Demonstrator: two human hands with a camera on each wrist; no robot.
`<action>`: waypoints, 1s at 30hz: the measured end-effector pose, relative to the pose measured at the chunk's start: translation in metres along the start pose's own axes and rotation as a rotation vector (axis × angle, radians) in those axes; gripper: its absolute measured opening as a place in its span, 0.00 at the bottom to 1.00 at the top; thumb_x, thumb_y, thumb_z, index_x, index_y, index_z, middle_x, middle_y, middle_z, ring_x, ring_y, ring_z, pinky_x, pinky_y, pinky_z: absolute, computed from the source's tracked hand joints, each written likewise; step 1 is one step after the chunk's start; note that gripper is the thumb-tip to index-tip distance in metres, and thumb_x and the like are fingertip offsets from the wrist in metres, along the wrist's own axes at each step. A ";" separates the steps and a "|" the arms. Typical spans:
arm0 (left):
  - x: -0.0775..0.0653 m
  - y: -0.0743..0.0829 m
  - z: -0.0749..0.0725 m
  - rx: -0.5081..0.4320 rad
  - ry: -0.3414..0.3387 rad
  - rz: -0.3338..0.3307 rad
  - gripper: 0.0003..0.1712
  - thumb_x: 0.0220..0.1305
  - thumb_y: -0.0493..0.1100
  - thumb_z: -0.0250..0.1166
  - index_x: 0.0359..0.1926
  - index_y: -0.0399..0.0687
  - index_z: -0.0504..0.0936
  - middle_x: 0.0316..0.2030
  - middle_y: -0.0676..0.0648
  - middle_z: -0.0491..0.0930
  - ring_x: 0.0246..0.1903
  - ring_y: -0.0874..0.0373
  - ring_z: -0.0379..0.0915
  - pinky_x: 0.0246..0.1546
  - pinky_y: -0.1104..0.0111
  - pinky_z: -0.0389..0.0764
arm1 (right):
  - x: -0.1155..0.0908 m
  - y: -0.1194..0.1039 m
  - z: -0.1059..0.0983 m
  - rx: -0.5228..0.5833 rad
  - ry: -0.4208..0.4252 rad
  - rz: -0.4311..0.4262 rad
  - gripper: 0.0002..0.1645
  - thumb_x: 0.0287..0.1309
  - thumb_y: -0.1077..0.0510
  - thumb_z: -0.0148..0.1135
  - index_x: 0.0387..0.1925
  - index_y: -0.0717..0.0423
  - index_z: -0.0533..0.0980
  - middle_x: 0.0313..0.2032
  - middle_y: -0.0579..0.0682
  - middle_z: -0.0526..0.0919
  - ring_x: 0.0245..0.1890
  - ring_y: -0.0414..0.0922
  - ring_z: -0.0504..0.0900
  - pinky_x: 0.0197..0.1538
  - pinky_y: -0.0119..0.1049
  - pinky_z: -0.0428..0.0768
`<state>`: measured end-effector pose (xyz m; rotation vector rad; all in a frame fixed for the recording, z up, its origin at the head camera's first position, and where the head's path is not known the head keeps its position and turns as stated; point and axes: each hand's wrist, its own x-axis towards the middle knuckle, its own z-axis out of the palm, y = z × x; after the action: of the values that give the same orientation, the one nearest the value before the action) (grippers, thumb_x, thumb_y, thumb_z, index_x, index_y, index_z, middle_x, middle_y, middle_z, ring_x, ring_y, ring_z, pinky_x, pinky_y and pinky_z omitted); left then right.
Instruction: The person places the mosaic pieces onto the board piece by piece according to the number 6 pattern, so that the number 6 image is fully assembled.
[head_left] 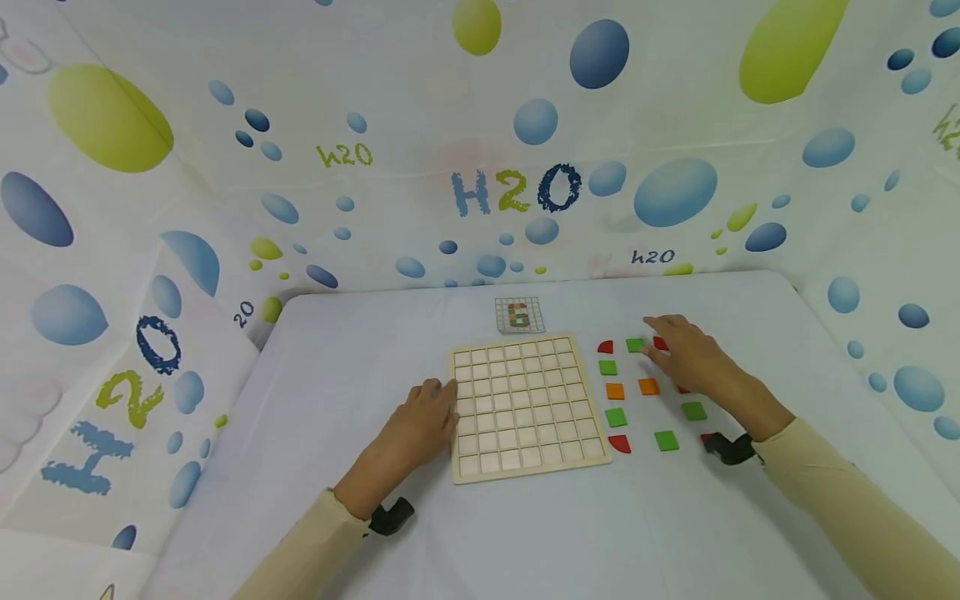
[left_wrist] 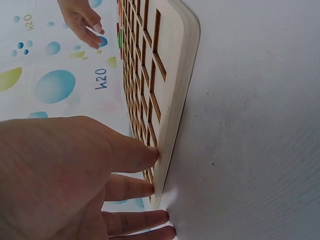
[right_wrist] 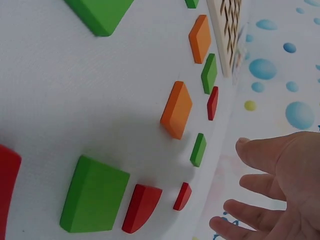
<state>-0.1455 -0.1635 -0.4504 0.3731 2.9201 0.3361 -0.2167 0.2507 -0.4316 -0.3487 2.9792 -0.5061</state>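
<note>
A pale wooden grid board [head_left: 525, 408] lies flat on the white table. My left hand [head_left: 423, 421] touches its left edge; in the left wrist view the thumb and index finger rest on the rim [left_wrist: 170, 110], while other fingertips reach the tabletop. My right hand [head_left: 690, 358] hovers over the loose pieces to the right of the board, fingers extended and holding nothing. Near its fingertips are a green square [head_left: 635, 344] and a red quarter-round piece [head_left: 660, 342]. An orange square [right_wrist: 177, 111] shows plainly in the right wrist view. The hand and forearm partly cover some pieces.
Behind the board lies a small grid card [head_left: 519, 315] with a coloured figure. Another red quarter-round piece [head_left: 619, 443], a green square [head_left: 666, 440] and several more tiles are spread on the right. A patterned curtain [head_left: 420, 200] hangs behind and beside the table.
</note>
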 end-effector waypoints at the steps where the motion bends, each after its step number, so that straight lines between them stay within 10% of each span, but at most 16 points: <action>1: 0.000 0.000 0.000 -0.003 -0.002 0.000 0.32 0.81 0.46 0.58 0.78 0.38 0.66 0.71 0.30 0.67 0.70 0.33 0.67 0.62 0.42 0.78 | 0.000 0.002 0.000 0.001 0.000 0.003 0.38 0.75 0.55 0.63 0.77 0.66 0.63 0.71 0.73 0.66 0.69 0.70 0.68 0.67 0.71 0.70; 30: -0.005 0.000 -0.004 0.001 -0.009 0.025 0.31 0.81 0.45 0.58 0.78 0.38 0.66 0.71 0.30 0.68 0.70 0.33 0.67 0.62 0.42 0.77 | 0.016 0.046 -0.001 0.115 -0.091 0.088 0.29 0.72 0.56 0.66 0.67 0.68 0.72 0.60 0.73 0.75 0.57 0.67 0.76 0.61 0.62 0.80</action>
<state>-0.1414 -0.1662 -0.4457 0.4100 2.9089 0.3356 -0.2415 0.2892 -0.4471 -0.2229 2.8473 -0.6303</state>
